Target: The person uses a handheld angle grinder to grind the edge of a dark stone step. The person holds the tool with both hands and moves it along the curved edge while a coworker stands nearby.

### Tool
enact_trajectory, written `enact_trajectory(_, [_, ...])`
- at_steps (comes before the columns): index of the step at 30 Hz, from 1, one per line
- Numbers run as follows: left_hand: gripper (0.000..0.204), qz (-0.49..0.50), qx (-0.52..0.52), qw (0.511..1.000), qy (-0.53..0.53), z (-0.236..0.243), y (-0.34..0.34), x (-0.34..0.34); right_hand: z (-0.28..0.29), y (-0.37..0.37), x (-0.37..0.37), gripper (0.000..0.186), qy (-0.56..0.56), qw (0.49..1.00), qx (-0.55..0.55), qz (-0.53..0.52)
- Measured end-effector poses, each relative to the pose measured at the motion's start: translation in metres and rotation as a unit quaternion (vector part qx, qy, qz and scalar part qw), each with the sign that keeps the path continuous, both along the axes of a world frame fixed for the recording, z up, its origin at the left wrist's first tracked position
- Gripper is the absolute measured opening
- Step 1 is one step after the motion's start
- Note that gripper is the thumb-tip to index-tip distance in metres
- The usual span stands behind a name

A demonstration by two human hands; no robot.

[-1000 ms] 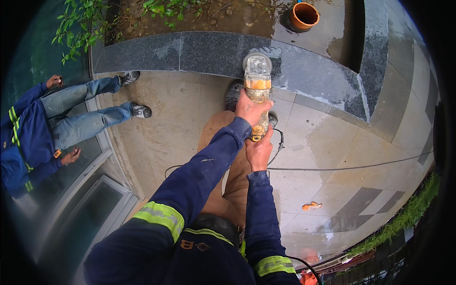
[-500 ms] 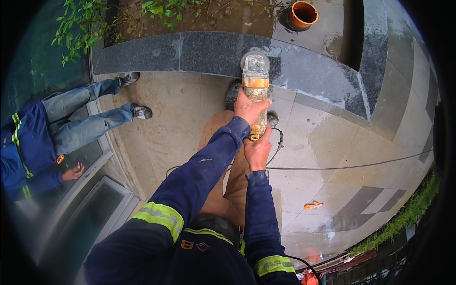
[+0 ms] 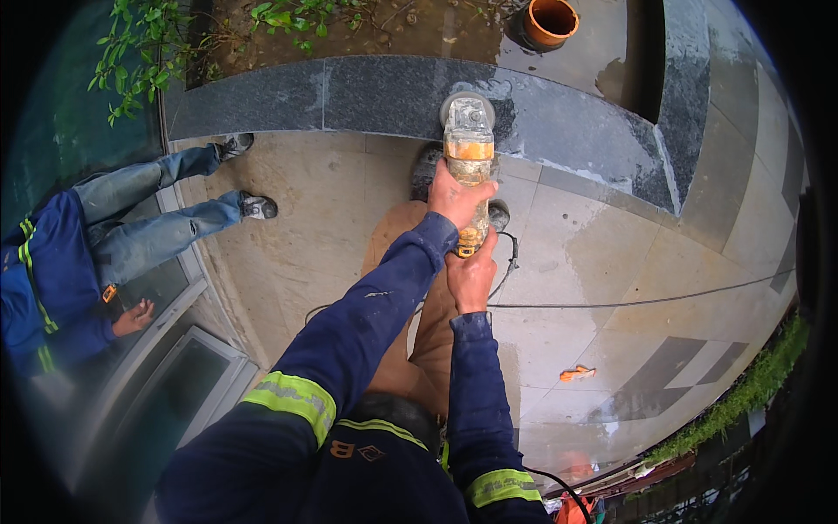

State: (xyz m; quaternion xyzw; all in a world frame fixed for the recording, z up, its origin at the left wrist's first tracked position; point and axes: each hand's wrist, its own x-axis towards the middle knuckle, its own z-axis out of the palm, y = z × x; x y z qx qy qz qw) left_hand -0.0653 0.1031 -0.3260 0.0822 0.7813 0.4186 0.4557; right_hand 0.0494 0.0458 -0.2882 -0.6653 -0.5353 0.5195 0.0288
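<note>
Yellow, grime-caked grinder, disc over dark stone coping; contact unclear. Left hand wrapped round its body, right hand gripping the rear end. Orange pot beyond coping; dark cable crosses pale paving.

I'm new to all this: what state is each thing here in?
Dusty grey-and-yellow power grinder: held; spinning or not, unclear.
Left bare hand: closed around the grinder's body.
Right bare hand: closed around its rear end.
Dark-grey stone ledge: pale smears on part of its top.
Orange round pot: upright, uncovered.
Pale stone paving: wet in patches.
Thin black cable: stretched across the paving.
</note>
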Motion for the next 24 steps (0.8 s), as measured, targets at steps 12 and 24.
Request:
enact_trajectory(12, [0.073,0.016,0.015,0.999,-0.031,-0.002,-0.005,0.005,-0.007,-0.006,0.004,0.081,-0.009,0.999,0.033,0.004])
enact_trajectory(24, [0.072,0.029,0.017,0.998,-0.055,-0.002,-0.007,0.011,-0.007,-0.006,0.012,0.078,-0.004,1.0,0.028,0.005])
